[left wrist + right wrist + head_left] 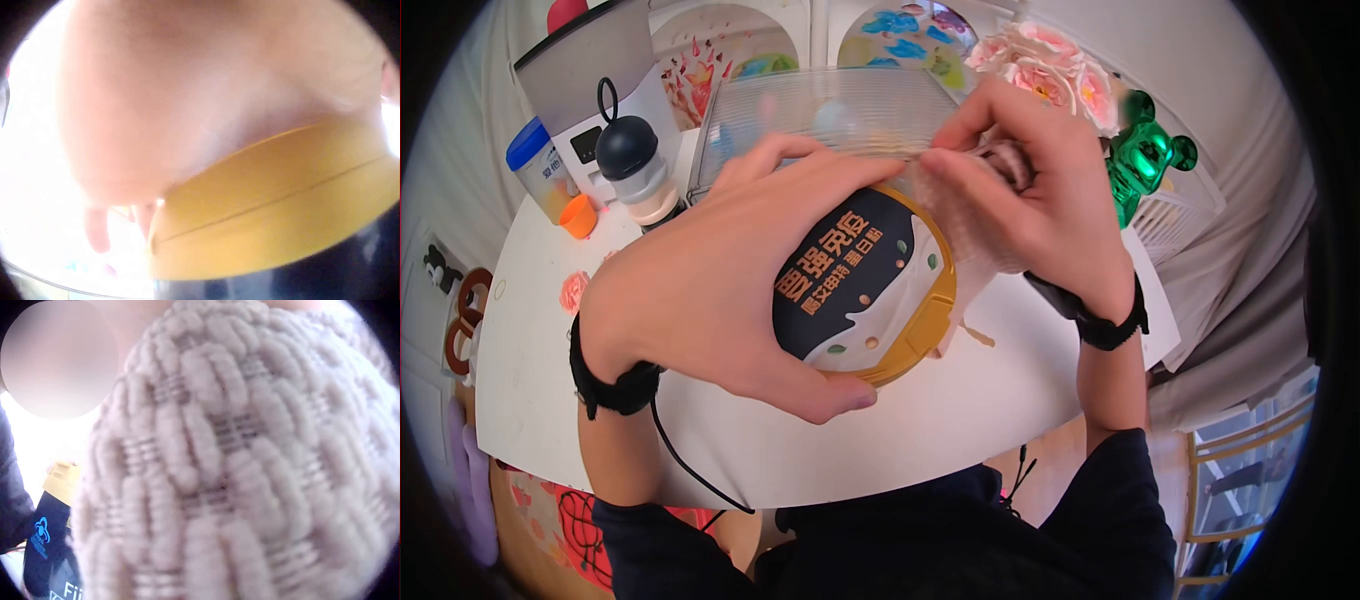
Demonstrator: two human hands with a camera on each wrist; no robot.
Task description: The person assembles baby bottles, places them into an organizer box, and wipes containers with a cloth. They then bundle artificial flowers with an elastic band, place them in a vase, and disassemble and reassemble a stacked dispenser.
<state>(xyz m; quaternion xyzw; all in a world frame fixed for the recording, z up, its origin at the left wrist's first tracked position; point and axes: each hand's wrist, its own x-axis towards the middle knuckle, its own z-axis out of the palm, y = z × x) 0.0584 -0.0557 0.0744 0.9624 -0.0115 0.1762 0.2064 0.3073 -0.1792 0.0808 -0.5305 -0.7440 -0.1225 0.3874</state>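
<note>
A round can with a dark printed lid (840, 285) and a gold rim stands at the middle of the table. Across its top lies the left hand (710, 270), gripping the lid's edge with thumb and fingers; the left wrist view shows the palm against the yellow rim (269, 200). At the can's far right side the right hand (1050, 190) pinches a bunched beige-pink cloth (970, 220), which hangs down beside the rim. In the right wrist view the textured cloth (206, 456) covers most of the picture, with the can's dark side (47, 544) at the left.
A ribbed clear box (830, 110) stands behind the can. Back left are a bottle with a dark cap (628, 150), a blue-lidded container (540, 165) and an orange cup (577, 216). Pink flowers (1050, 75) and a shiny green bear figure (1145, 160) stand back right. A brown mark (978, 336) lies on the white table (880, 450).
</note>
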